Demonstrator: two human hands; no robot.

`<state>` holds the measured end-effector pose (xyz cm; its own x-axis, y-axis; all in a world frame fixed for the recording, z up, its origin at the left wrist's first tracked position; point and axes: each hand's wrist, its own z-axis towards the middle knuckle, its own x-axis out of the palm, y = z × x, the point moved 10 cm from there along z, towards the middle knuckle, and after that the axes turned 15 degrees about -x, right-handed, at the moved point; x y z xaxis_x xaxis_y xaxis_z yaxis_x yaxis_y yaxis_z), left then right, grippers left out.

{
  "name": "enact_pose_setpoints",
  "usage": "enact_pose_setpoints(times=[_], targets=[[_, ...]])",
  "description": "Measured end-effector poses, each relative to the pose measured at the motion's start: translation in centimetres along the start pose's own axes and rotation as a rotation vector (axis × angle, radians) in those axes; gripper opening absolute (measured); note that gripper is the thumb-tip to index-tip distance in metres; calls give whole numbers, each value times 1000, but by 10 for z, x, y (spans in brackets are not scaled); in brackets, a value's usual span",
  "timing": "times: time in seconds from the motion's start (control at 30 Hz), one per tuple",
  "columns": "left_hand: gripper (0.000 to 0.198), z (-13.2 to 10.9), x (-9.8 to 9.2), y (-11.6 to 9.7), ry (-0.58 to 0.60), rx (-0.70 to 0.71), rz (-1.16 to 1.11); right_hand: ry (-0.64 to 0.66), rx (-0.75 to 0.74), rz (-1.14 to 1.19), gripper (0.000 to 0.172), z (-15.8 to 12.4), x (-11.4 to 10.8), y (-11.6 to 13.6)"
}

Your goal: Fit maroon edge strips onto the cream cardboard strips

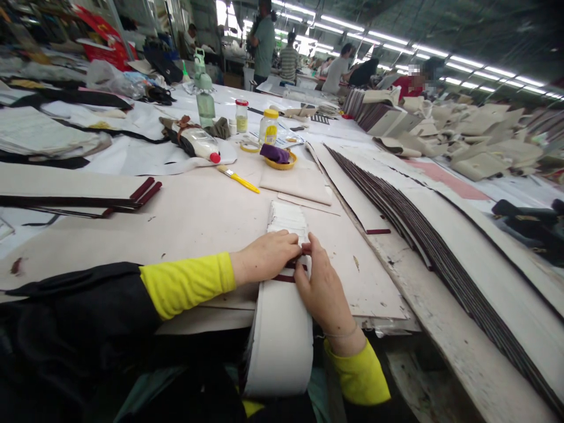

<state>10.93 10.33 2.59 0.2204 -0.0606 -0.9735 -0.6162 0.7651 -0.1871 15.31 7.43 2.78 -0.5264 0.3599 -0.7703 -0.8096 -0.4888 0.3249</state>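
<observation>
A long off-white strip [282, 335] with dark red bands near its end hangs over the table's front edge towards my lap. My left hand [267, 257] lies across the strip from the left, its fingers curled and pressed together at the dark red band. From the right, my right hand [324, 288] grips the strip's edge at the same place, thumb and fingertips closing on it. The fingertips of both hands nearly meet. Just beyond them lies a stack of narrow white pieces [287, 217]. The exact edge under my fingertips is partly hidden.
Overlapping long strips [440, 217] fan out on the right. More red-ended strips [79, 185] lie left. Ahead are a yellow brush [240, 179], a yellow dish [282, 161] with purple cloth, a yellow-lidded jar [268, 129] and a green spray bottle [205, 97]. People work farther back.
</observation>
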Motion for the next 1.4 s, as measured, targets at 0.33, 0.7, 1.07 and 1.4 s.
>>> enact_pose_setpoints(times=[0.33, 0.7, 1.07, 1.4], targets=[[21, -10, -10, 47, 78, -112, -324, 170, -85, -113, 49, 7, 10, 9], [18, -22, -14, 49, -11, -91, -361, 300, -200, -99, 31, 23, 22, 22], [25, -33, -11, 49, -47, -19, -235, 412, -222, -211, 22, 25, 25, 31], [27, -46, -12, 61, -107, -49, -274, 413, -237, -107, 25, 30, 35, 39]])
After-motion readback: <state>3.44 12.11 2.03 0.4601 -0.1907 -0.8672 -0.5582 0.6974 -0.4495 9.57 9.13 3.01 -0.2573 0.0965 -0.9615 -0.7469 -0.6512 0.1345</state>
